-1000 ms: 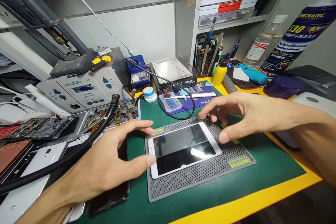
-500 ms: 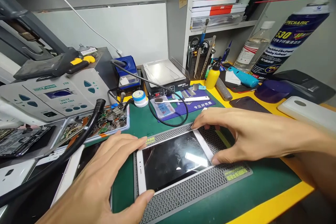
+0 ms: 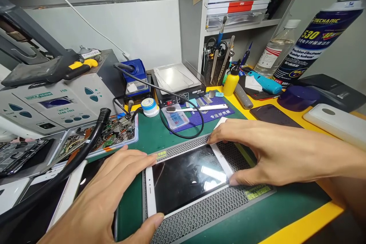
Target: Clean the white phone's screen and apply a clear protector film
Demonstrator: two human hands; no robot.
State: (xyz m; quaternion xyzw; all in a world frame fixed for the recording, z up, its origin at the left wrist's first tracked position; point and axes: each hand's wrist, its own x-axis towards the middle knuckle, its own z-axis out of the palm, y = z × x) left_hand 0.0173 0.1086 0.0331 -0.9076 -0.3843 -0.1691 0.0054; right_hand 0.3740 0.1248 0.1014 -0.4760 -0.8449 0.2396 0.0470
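Note:
A white-framed tablet (image 3: 188, 177) lies screen up on a grey honeycomb-patterned pad (image 3: 206, 211), its dark glass catching bright reflections. My left hand (image 3: 111, 194) spans its left end, fingertips by the far corner and thumb on the near one. At the opposite end, my right hand (image 3: 251, 148) grips it the same way, with the thumb pressed on the near right corner and the fingers at the far edge. The fingertips of the right hand are partly hidden.
A black hose (image 3: 91, 141) runs along the left over several phones and a tray of circuit boards (image 3: 114, 133). Behind the pad are a toothbrush (image 3: 200, 108), a blue-and-white jar (image 3: 150, 107) and a looped black cable (image 3: 183, 135). A yellow bottle (image 3: 231, 82) stands farther right.
The view has shifted slightly, so the tablet and pad appear a little farther left. Both hands keep nearly the same hold at the tablet's ends.

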